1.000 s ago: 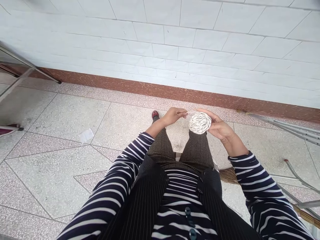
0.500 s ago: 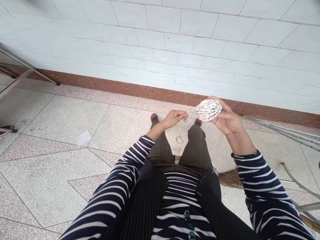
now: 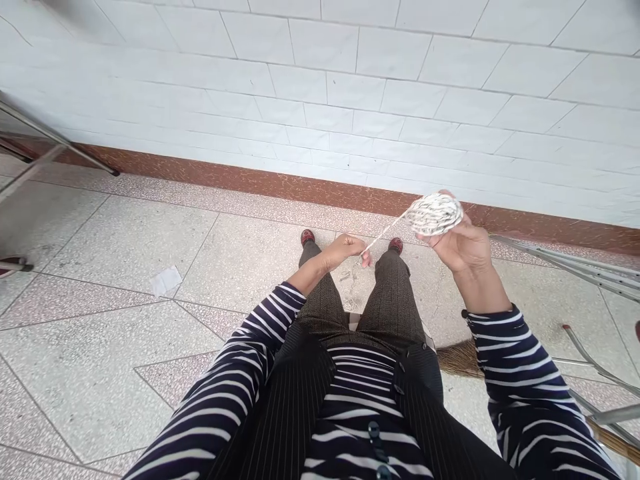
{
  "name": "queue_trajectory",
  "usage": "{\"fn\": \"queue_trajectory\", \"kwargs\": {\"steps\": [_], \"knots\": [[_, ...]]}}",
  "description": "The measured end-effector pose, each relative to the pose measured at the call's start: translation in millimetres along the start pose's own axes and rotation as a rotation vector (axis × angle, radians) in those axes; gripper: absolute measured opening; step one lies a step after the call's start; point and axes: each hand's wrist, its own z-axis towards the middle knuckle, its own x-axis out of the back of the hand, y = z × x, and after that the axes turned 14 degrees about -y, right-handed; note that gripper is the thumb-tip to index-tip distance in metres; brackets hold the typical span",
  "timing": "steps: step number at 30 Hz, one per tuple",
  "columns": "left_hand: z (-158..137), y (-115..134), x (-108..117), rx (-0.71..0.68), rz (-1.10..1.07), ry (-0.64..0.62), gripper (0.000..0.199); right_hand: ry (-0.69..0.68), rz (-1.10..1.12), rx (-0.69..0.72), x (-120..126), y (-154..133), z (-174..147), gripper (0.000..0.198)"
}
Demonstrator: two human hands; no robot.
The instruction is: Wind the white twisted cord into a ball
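A wound ball of white yarn with dark flecks (image 3: 434,214) is in my right hand (image 3: 464,243), whose fingers wrap round its right side and underside. From the ball's left side a single strand of yarn (image 3: 384,233) runs down and left, looking taut, to my left hand (image 3: 346,253). The fingers of that hand are closed in a pinch on the strand. Both hands are in the air in front of my legs. Part of the ball hides some of the right fingers.
A white tiled wall (image 3: 310,87) with a brown skirting (image 3: 250,179) stands ahead. Metal legs (image 3: 65,141) are at the left, metal tubes (image 3: 570,260) at the right. A broom head (image 3: 460,359) lies beside my right leg. A white paper (image 3: 167,281) lies on the speckled floor.
My right hand has moved slightly right with the yarn ball. My left hand has shifted a little down and left, and a longer strand now stretches between the hands.
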Motion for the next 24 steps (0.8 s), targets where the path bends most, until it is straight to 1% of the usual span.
{"fn": "queue_trajectory", "kwargs": {"steps": [2,3,5,8,10,12,14,17,21,22,24], "knots": [[-3.0,-10.5,2.5,0.060,0.096,0.058,0.035,0.014,-0.014,0.036,1.3,-8.9,4.5,0.060],[-3.4,-13.9,4.6,0.076,0.136,0.098,0.035,-0.002,-0.011,0.028,0.3,-12.1,6.3,0.059],[-0.7,-15.4,8.6,0.067,0.153,0.158,0.035,-0.079,0.001,-0.041,-6.7,-15.1,8.9,0.058],[12.8,-5.2,9.8,-0.007,0.111,0.156,0.043,-0.208,0.005,-0.147,-26.6,-13.6,11.6,0.053],[24.1,4.0,7.4,-0.047,0.175,0.157,0.042,-0.223,0.005,-0.150,-39.4,-12.1,13.8,0.050],[32.1,9.2,4.9,-0.067,0.298,0.175,0.037,-0.186,0.001,-0.119,-46.5,-13.1,16.6,0.048],[34.0,7.2,4.2,-0.070,0.406,0.170,0.039,-0.131,-0.009,-0.083,-46.3,-17.8,19.0,0.048],[27.3,-9.3,7.1,-0.021,0.494,0.152,0.036,-0.063,-0.023,0.015,-36.7,-30.9,21.3,0.051],[17.9,-37.5,12.5,0.140,0.531,0.152,0.031,-0.040,-0.048,0.161,-28.5,-51.4,24.4,0.055],[17.2,-42.3,13.4,0.151,0.526,0.156,0.031,-0.035,-0.041,0.186,-29.6,-55.7,25.6,0.055],[17.5,-48.0,14.9,0.121,0.506,0.157,0.031,-0.018,-0.002,0.235,-34.9,-63.0,28.4,0.055]]}}
